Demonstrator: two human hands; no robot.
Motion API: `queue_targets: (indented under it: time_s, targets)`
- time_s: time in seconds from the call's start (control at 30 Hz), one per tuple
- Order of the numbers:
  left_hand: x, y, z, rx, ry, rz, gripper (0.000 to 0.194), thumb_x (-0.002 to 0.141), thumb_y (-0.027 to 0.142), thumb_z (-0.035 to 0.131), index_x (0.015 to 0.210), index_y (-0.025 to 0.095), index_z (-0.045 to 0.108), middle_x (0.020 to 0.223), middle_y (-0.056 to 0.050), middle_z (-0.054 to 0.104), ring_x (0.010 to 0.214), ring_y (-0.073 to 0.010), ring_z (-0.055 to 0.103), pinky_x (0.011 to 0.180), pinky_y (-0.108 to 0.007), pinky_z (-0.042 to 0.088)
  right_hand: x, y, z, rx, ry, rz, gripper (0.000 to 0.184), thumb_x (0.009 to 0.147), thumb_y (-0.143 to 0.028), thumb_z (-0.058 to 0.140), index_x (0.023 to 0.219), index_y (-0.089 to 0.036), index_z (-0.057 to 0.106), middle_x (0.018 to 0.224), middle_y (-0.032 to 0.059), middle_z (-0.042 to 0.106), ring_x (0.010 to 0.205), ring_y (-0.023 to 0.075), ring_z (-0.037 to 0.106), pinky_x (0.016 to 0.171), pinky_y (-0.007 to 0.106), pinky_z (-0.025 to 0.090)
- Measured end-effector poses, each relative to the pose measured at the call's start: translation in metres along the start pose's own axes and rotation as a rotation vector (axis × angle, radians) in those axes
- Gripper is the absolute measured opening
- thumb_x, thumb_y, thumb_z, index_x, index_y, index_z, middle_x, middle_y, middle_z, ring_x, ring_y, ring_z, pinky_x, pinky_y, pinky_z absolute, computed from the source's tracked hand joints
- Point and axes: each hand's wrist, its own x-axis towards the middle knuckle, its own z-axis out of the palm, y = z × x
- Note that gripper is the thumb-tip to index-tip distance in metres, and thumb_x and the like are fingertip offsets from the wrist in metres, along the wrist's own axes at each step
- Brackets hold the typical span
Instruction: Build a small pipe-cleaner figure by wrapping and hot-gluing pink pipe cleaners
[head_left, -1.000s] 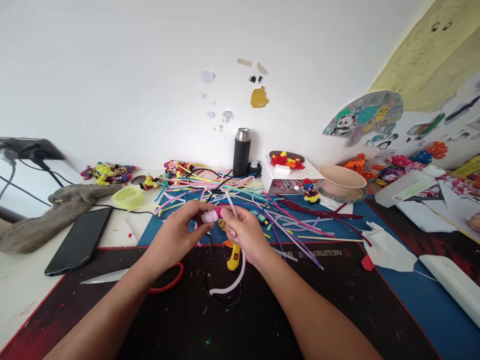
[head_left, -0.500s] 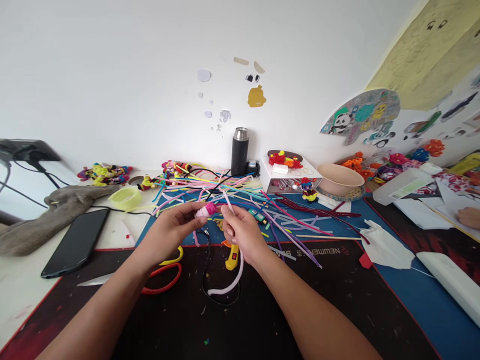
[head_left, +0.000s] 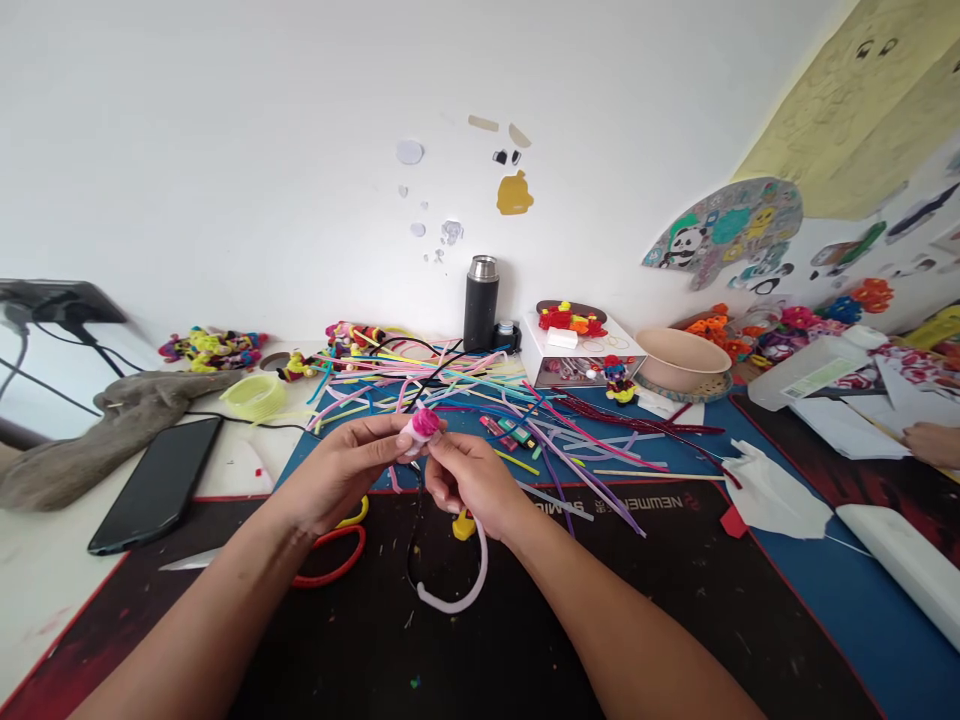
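My left hand (head_left: 337, 465) pinches a small coil of pink and white pipe cleaner (head_left: 426, 424) between thumb and fingertips, pink end upward. Close against its right side, my right hand (head_left: 476, 475) is closed on a white pipe cleaner (head_left: 459, 606). The free end of that strand curves down below the right hand over the dark mat. Where the strand meets the coil is hidden by my fingers. A yellow tool (head_left: 463, 527) lies under the right hand, mostly covered. Scissors (head_left: 341, 565) with red and yellow handles lie partly beneath my left forearm.
Loose pipe cleaners (head_left: 420, 365) spread across the back of the desk. Behind them stand a black flask (head_left: 481, 305), a white box (head_left: 581, 360) and a beige bowl (head_left: 682, 360). A black phone (head_left: 157, 485) lies left. At far right another person's hand (head_left: 930, 442) rests by papers.
My right hand has moved slightly left, bringing the white pipe cleaner up to the coil. The coil has tilted so its pink end points up. The yellow tool is now more covered.
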Motion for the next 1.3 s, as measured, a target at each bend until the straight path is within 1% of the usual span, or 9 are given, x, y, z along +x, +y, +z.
queue_targets:
  time_s: [0.2, 0.33, 0.67, 0.77, 0.87, 0.97, 1.1, 1.17, 1.3]
  targets:
    - [0.006, -0.003, -0.004, -0.043, 0.109, 0.066, 0.038, 0.068, 0.042, 0.1, 0.094, 0.017, 0.09, 0.101, -0.013, 0.085, 0.094, -0.0279, 0.074, 0.084, -0.034, 0.058, 0.0, 0.001, 0.0, -0.08, -0.021, 0.004, 0.055, 0.092, -0.072, 0.068, 0.094, -0.017, 0.069, 0.055, -0.0077, 0.054, 0.038, 0.0062, 0.041, 0.04, 0.022, 0.025]
    - [0.007, -0.002, -0.005, -0.078, 0.215, 0.142, 0.036, 0.067, 0.044, 0.1, 0.092, 0.019, 0.09, 0.099, -0.012, 0.085, 0.096, -0.0273, 0.073, 0.088, -0.034, 0.057, 0.0, -0.001, 0.0, -0.167, 0.052, -0.066, 0.058, 0.094, -0.072, 0.064, 0.101, -0.015, 0.075, 0.053, -0.0079, 0.052, 0.037, 0.0071, 0.041, 0.04, 0.022, 0.027]
    - [0.003, -0.005, 0.004, -0.021, 0.079, 0.15, 0.034, 0.075, 0.043, 0.097, 0.098, 0.019, 0.09, 0.084, -0.006, 0.08, 0.073, -0.0165, 0.061, 0.073, -0.028, 0.052, -0.003, 0.005, -0.001, -0.378, 0.092, -0.113, 0.055, 0.103, -0.067, 0.055, 0.093, -0.017, 0.073, 0.055, -0.0061, 0.053, 0.04, 0.0082, 0.043, 0.043, 0.023, 0.032]
    - [0.005, -0.011, -0.004, -0.072, 0.052, 0.133, 0.03, 0.08, 0.037, 0.094, 0.101, 0.017, 0.088, 0.087, -0.008, 0.081, 0.078, -0.0185, 0.066, 0.074, -0.027, 0.055, -0.005, 0.006, -0.001, -0.483, 0.084, -0.135, 0.054, 0.105, -0.065, 0.055, 0.087, -0.017, 0.071, 0.059, -0.0041, 0.056, 0.043, 0.0082, 0.047, 0.047, 0.023, 0.034]
    - [0.01, -0.011, -0.019, -0.181, 0.097, 0.19, 0.023, 0.083, 0.028, 0.09, 0.102, 0.015, 0.087, 0.102, -0.012, 0.083, 0.091, -0.0232, 0.072, 0.084, -0.031, 0.06, -0.008, 0.0, 0.0, -0.468, 0.075, -0.174, 0.056, 0.102, -0.07, 0.057, 0.095, -0.017, 0.074, 0.059, -0.004, 0.056, 0.045, 0.0094, 0.048, 0.048, 0.023, 0.036]
    - [0.012, 0.0, -0.032, -0.358, 0.139, 0.257, 0.024, 0.083, 0.026, 0.088, 0.105, 0.016, 0.084, 0.109, -0.01, 0.084, 0.097, -0.0223, 0.073, 0.087, -0.029, 0.063, -0.011, -0.013, 0.0, -0.354, 0.189, -0.199, 0.064, 0.095, -0.078, 0.059, 0.099, -0.017, 0.076, 0.055, -0.0052, 0.052, 0.042, 0.01, 0.042, 0.045, 0.025, 0.032]
    - [0.006, 0.023, -0.032, -0.535, 0.21, 0.257, 0.027, 0.082, 0.021, 0.086, 0.108, 0.015, 0.08, 0.102, -0.007, 0.084, 0.085, -0.0186, 0.074, 0.076, -0.025, 0.065, -0.024, -0.026, -0.011, -0.335, 0.427, -0.213, 0.061, 0.092, -0.078, 0.062, 0.089, -0.018, 0.074, 0.052, -0.0061, 0.046, 0.041, 0.0099, 0.036, 0.045, 0.026, 0.028]
    - [0.003, 0.03, -0.026, -0.541, 0.218, 0.267, 0.029, 0.078, 0.019, 0.088, 0.105, 0.013, 0.08, 0.095, -0.007, 0.085, 0.078, -0.0178, 0.073, 0.068, -0.023, 0.063, -0.036, -0.027, -0.021, -0.427, 0.448, -0.158, 0.058, 0.094, -0.076, 0.061, 0.088, -0.019, 0.072, 0.051, -0.0058, 0.046, 0.042, 0.0112, 0.037, 0.046, 0.027, 0.029]
    - [0.002, 0.028, -0.019, -0.477, 0.189, 0.258, 0.028, 0.075, 0.025, 0.091, 0.099, 0.015, 0.082, 0.094, -0.008, 0.085, 0.074, -0.0178, 0.072, 0.067, -0.023, 0.062, -0.063, -0.02, -0.042, -0.642, 0.456, 0.015, 0.055, 0.098, -0.073, 0.058, 0.086, -0.021, 0.068, 0.051, -0.0057, 0.049, 0.042, 0.0128, 0.041, 0.049, 0.027, 0.032]
